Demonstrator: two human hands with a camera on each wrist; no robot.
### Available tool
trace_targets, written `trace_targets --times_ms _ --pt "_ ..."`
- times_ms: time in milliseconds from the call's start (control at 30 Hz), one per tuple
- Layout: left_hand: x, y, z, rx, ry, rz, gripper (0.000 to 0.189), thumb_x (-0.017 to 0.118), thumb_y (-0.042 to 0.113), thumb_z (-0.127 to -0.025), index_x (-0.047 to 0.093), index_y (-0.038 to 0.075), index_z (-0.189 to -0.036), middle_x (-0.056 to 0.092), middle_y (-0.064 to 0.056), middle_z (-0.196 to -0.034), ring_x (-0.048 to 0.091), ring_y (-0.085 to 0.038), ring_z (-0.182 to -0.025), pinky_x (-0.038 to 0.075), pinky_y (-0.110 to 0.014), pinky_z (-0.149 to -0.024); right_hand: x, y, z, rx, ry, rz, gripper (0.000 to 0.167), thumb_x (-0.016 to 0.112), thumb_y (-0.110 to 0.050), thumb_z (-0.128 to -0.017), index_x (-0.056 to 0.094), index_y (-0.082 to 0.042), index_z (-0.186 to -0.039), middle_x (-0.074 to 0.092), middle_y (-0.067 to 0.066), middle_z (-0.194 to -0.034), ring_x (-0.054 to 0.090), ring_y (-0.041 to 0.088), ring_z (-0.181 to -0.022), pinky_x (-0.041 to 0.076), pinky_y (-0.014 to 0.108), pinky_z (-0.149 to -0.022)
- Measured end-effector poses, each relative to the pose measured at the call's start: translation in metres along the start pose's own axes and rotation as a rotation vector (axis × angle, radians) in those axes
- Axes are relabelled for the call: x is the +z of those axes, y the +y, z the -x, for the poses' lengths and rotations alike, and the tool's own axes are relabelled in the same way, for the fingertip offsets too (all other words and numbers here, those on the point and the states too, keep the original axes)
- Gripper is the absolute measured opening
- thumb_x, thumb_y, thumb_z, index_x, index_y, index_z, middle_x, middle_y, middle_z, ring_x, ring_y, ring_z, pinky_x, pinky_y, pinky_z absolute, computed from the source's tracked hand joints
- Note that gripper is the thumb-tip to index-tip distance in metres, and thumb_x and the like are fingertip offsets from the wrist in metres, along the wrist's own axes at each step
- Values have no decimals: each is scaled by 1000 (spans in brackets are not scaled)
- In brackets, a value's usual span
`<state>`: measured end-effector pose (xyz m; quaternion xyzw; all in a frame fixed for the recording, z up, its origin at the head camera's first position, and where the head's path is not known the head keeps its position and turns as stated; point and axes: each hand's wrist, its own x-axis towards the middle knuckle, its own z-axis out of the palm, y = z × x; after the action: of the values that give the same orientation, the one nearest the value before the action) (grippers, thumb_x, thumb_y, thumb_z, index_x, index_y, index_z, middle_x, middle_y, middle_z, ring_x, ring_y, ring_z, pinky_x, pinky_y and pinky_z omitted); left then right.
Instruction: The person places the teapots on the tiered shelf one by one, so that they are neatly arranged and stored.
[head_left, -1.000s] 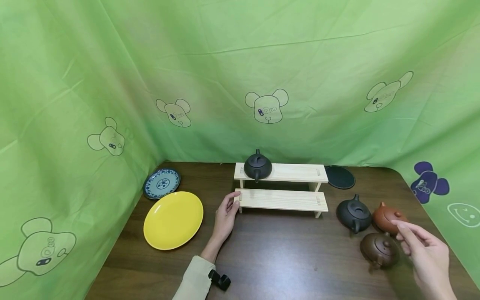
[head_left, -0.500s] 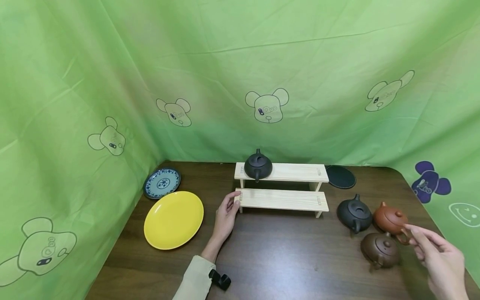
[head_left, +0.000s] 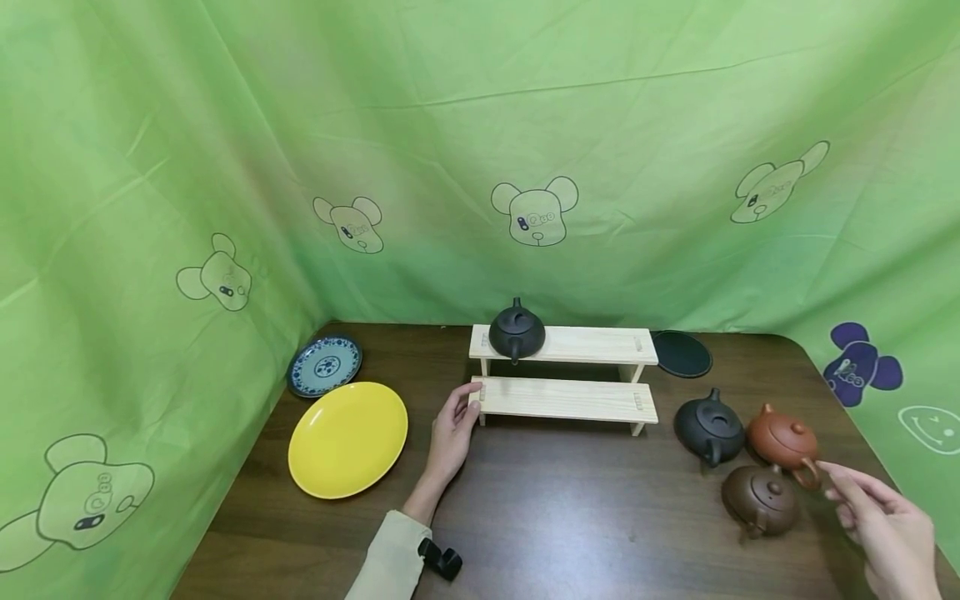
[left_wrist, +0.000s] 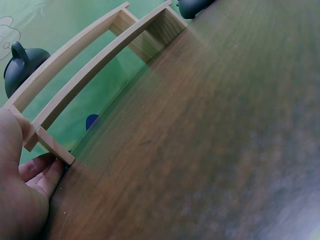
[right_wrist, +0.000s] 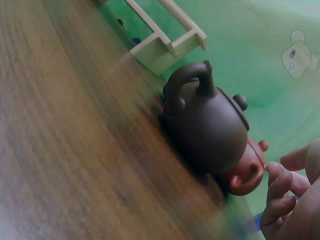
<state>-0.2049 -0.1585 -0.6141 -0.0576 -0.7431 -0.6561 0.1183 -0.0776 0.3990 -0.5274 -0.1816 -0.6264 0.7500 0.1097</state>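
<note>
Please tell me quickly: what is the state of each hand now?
Left hand: holding the lower shelf by its end.
Right hand: open, beside the red teapot; touching or not cannot be told.

rumpled green cloth (head_left: 637, 125) with cartoon heads (head_left: 537, 221) behind and beside a dark wood-grain table (head_left: 247, 533), pale glare (head_left: 558, 525) on top

A: The table (head_left: 555, 508)?
B: Dark wood grain, smooth, low sheen. Toward the surface's far edge, stand (head_left: 566, 400): pale, bare-looking wood, smooth, matt.
A: Teapots toward the right edge?
B: Orange-brown teapot (head_left: 782, 439) and dark brown teapot (head_left: 759, 502): unglazed-looking clay, smooth, faint sheen. Black teapot (head_left: 708, 431): similar, matt.
A: Toward the left edge?
B: Yellow plate (head_left: 348, 440): smooth, glossy. Blue patterned plate (head_left: 326, 367), nearest the far left corner: glazed-looking ceramic.
A: Beyond the far edge?
B: Green backdrop (head_left: 420, 142): cloth, creased, matt.
</note>
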Motion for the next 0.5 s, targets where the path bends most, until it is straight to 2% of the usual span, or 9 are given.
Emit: trace_targets --times_ms 200,300,367,433,500 --pt "0 1 0 -2 0 -1 30 70 23 -112 73 31 -141 72 9 -146 70 -22 -133 55 -27 -107 -3 4 -4 52 38 53 29 71 -14 -109 91 -30 -95 73 -12 -71 56 0 -58 44 16 -49" --pt "-1 2 1 -5 3 1 30 70 23 -112 73 30 -141 71 9 -146 69 -22 -134 54 -27 -108 -3 5 -5 61 31 59 31 71 -14 -110 89 -29 -89 70 -13 -69 51 -1 -52 30 24 -42" --pt "-1 3 1 -6 4 -1 30 70 23 -112 73 30 -141 71 10 -146 69 -21 -134 54 -27 -108 -2 6 -6 72 22 55 33 71 -14 -110 88 -28 -86 67 -12 -67 49 -1 -48 21 32 -42" --pt "-1 4 1 -5 3 -2 30 69 23 -112 73 30 -141 71 10 -146 69 -21 -133 55 -27 -108 -1 6 -6 88 18 57 34 72 -15 -109 87 -27 -82 65 -12 -65 47 -1 -45 18 36 -43" --pt "-1 4 1 1 5 -6 30 69 23 -112 73 30 -141 71 9 -146 70 -22 -133 55 -27 -107 -1 6 -7 106 6 52 35 70 -15 -110 86 -28 -82 64 -12 -65 48 -1 -45 19 35 -42"
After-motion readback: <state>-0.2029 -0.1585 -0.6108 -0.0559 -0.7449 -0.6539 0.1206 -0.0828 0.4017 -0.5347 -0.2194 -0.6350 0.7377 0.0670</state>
